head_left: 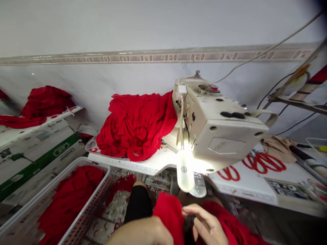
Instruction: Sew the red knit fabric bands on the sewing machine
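Observation:
A piece of red cloth [169, 214] stands up above my lap at the bottom of the head view. My left hand [145, 233] is closed on its lower left part, the fingertips tucked out of sight. At the cloth's right edge is my right hand [205, 224]. Its fingers are loosely bent and apart from the thumb, with the foremost fingertips at or very near the cloth. More red fabric [230, 223] lies across my lap to the right. Just beyond my hands stands a cream sewing machine [224, 136] with its lamp [185, 172] lit.
A heap of red fabric [138, 126] rests on the machine table [150, 167]. To the left is a white plastic basket [88, 211] holding red pieces. Red-handled scissors [265, 162] lie on the table's right side. A thread stand [293, 100] rises at far right.

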### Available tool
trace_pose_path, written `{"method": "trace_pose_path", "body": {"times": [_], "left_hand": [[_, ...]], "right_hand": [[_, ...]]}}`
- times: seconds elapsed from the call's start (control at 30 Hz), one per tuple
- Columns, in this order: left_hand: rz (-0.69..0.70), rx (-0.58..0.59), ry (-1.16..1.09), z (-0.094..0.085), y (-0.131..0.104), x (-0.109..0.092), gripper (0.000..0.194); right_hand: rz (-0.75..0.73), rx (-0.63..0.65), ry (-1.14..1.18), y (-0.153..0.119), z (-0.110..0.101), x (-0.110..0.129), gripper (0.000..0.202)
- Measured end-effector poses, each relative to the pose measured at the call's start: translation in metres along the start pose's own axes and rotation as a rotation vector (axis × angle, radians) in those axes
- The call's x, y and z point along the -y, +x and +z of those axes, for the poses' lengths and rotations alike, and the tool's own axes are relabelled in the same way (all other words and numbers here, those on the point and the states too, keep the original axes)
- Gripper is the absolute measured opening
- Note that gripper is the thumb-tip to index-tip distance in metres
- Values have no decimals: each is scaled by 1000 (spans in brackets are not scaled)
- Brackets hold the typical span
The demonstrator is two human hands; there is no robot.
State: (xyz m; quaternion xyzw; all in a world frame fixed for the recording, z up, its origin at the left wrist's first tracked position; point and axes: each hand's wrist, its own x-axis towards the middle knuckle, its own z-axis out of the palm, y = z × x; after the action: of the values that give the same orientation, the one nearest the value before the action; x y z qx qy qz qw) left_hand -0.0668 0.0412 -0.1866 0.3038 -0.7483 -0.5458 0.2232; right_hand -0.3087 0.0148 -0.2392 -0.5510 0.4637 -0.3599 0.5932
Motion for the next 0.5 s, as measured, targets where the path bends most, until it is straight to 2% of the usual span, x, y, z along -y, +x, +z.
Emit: {"method": "trace_pose_path", "body": {"times": [0.07, 0.17, 0.23, 0.33, 0.4, 0.5], "left_hand": [[-86, -55, -33, 2, 1, -2, 32], [-213, -112, -10, 2, -1, -9, 28], [-202, -52, 9, 0, -4, -11, 25], [-166, 9, 21, -4, -9, -8, 21], [-191, -49, 45, -8, -8, -5, 22], [-234, -130, 31, -9, 3, -1, 12]], "right_hand": [[15, 150, -93, -15, 14, -1, 67], [39, 281, -310, -32, 19, 5, 48], [17, 345, -317, -34, 9, 14, 41], [-47, 421, -202, -24, -17, 30, 39], [-91, 417, -189, -15, -29, 35, 34], [-50, 476, -192, -7, -29, 35, 28]]}}
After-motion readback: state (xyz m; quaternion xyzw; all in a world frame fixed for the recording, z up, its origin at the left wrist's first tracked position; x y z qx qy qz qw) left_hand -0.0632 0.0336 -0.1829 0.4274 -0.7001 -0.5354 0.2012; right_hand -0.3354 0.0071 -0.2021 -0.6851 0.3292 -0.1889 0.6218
